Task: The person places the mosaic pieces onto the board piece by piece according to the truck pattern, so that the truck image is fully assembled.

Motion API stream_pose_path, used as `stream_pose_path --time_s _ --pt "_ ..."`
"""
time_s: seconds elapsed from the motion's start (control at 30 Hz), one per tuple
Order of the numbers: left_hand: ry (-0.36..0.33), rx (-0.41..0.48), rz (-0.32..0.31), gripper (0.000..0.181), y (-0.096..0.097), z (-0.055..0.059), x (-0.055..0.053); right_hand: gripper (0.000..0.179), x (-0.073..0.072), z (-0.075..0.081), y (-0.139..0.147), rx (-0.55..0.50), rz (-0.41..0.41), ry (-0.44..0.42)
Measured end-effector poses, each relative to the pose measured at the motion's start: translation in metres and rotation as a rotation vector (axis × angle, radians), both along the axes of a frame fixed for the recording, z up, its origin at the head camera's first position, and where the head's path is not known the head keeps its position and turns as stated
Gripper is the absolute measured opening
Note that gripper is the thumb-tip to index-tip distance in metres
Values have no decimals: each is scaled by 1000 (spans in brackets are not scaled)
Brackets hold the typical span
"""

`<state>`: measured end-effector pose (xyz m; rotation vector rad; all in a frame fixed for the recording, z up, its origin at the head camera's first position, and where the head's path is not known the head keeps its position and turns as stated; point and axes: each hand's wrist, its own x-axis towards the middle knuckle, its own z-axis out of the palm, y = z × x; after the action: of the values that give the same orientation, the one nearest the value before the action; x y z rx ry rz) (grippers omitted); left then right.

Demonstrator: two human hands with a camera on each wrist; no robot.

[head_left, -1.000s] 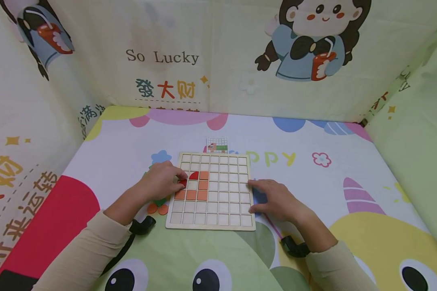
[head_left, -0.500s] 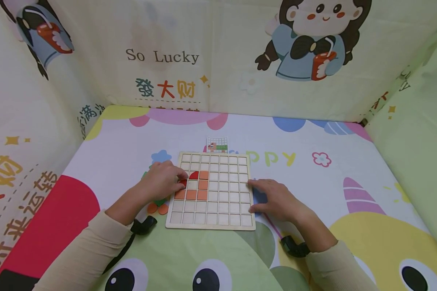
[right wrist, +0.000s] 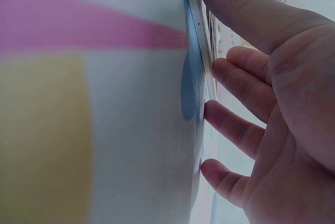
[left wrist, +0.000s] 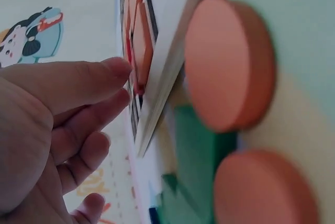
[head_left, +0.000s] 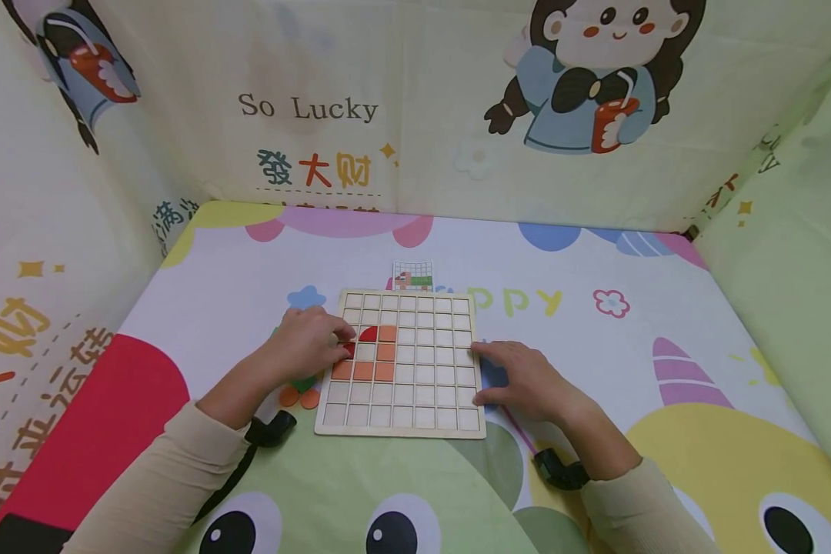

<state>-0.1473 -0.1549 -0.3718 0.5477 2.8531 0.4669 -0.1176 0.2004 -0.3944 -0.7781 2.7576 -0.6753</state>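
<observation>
A pale wooden grid board [head_left: 402,433] lies flat on the table, with several orange square tiles [head_left: 385,352] and a red quarter-round tile [head_left: 368,335] in its left cells. My left hand [head_left: 303,340] pinches a small red piece [head_left: 349,348] at the left column, above the orange row. Thumb and forefinger partly cover that piece, so its full shape is hidden. In the left wrist view the thumb [left wrist: 94,80] reaches to the board's face. My right hand [head_left: 526,377] rests at the board's right edge, thumb and forefinger touching the rim, the other fingers spread in the right wrist view.
Loose orange round pieces [left wrist: 217,67] and green blocks [left wrist: 196,156] lie left of the board, partly under my left hand. A small printed pattern card [head_left: 413,275] sits just beyond the board's far edge. Cartoon-printed cloth covers the table and surrounding walls [head_left: 443,115].
Almost nothing moves. My left fingers shift very slightly over the small red piece, while the right hand and the board stay in place.
</observation>
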Motion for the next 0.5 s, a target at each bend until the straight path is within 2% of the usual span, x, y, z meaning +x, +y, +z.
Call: stream_pose_path --time_s 0.27,0.5 --pt "77 34 25 29 -27 12 -5 71 0 -1 1 7 -1 1" --pt "6 44 101 39 -45 13 -11 70 -1 0 1 2 5 4"
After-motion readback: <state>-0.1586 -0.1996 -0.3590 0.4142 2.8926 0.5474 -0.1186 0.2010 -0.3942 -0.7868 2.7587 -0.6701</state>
